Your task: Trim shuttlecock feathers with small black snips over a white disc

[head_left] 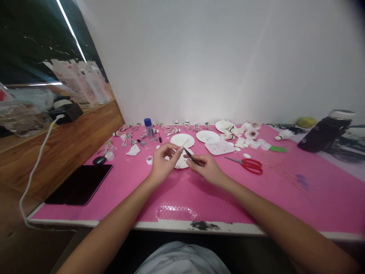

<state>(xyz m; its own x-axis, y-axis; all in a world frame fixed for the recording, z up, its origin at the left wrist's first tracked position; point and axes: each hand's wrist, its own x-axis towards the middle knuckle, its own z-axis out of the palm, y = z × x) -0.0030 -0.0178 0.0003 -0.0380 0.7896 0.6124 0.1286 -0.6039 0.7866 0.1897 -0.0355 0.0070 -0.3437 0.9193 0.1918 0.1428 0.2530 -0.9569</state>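
Note:
My left hand [164, 159] is raised over the pink table, thumb and index finger pinched together. What sits in that pinch is too small to make out. Black tweezers [190, 155] are gripped in my right hand [207, 167], their tips meeting the left fingertips. Right below the hands lies a white paper plate [181, 164] with small bits on it, partly hidden by my fingers. Behind it are a second white plate [175, 139] and a third plate [207, 136] with small pieces. A white tray [219, 147] holding tiny bits is to the right.
Red-handled scissors [251, 166] lie at right. Several decorated shuttlecocks [187, 125] line the wall, and a plain shuttlecock [284, 134] lies near a black bottle [325, 131]. At left are a blue-capped bottle [148, 129], a black tablet [80, 184] and a mouse [99, 160].

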